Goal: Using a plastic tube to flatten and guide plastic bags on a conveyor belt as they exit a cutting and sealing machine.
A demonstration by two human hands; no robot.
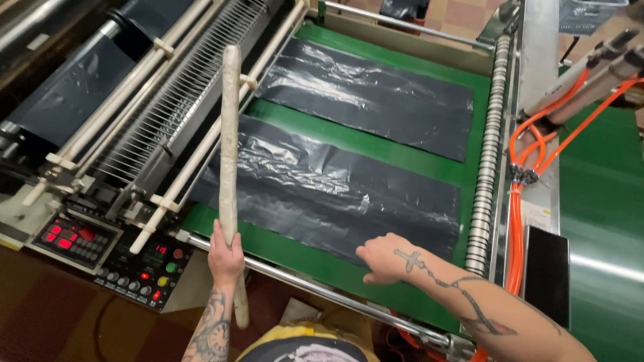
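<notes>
Two black plastic sheets lie flat on the green conveyor bed (376, 151); right hand (386, 258) rests open, fingers spread, on the near sheet (322, 194). Left hand (226, 258) grips a pale stick (230, 141) upright. Far sheet (369, 97) untouched, nothing lifted off yet.

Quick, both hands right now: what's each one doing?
Left hand: closed around a long pale stick, held upright.
Right hand: holding nothing, fingers resting on the nearer stack of black plastic sheets.
</notes>
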